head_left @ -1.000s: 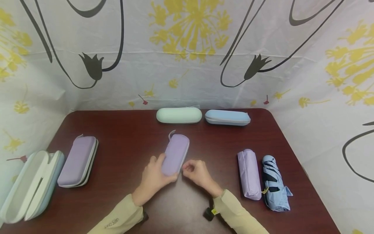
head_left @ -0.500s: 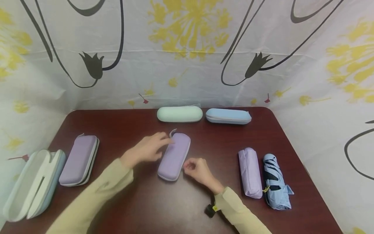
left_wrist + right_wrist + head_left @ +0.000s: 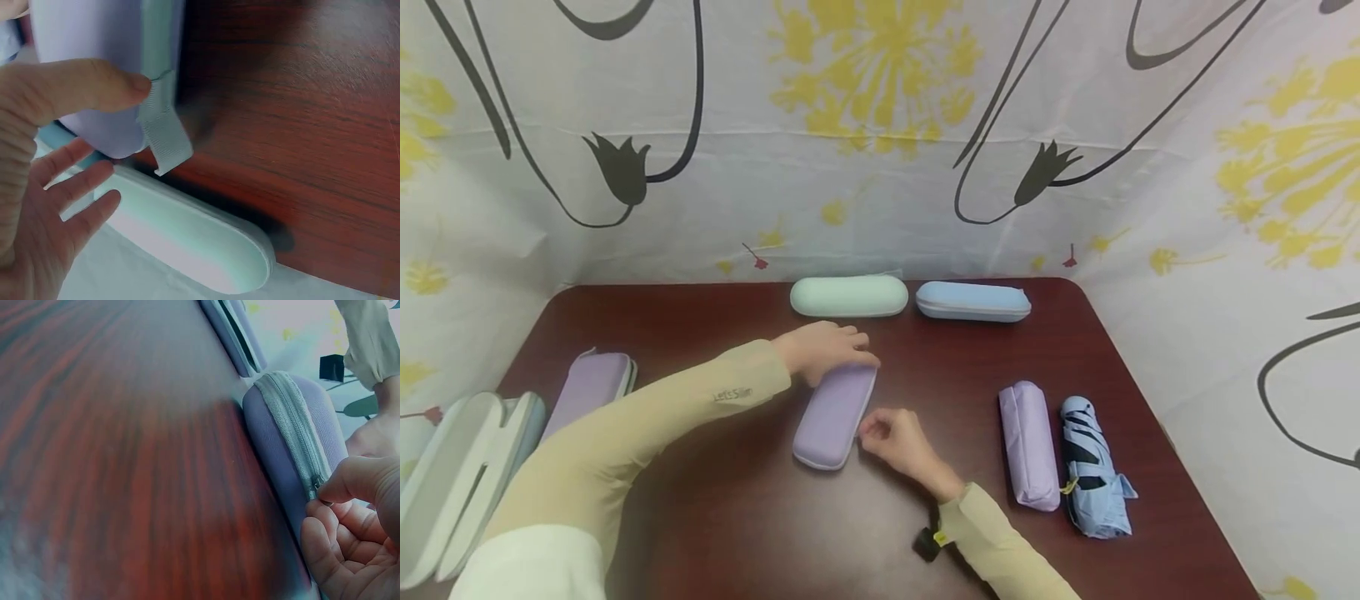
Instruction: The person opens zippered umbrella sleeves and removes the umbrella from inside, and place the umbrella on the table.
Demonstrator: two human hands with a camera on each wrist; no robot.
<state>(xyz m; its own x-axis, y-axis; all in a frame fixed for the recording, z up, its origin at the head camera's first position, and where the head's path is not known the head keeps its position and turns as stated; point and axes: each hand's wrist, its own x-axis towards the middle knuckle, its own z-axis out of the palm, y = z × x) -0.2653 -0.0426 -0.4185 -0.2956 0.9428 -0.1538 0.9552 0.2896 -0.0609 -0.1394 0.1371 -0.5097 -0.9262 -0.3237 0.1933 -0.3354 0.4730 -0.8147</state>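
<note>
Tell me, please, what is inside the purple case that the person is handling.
Nothing inside the purple case can be seen: its closed shell covers any contents. Only the outside shows, with the right grip pinching its zipper pull.

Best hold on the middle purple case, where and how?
Probably pinch the fabric tab at the far end of the purple case, coming from the left: it sticks out past the body, and the right hand pinches the zipper pull on the right side.

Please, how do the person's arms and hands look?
The left hand and right hand are ungloved. Beige fabric sleeves reach both wrists; the left has small dark lettering and white fabric above. A small black box with yellow tag sits by the right sleeve.
</note>
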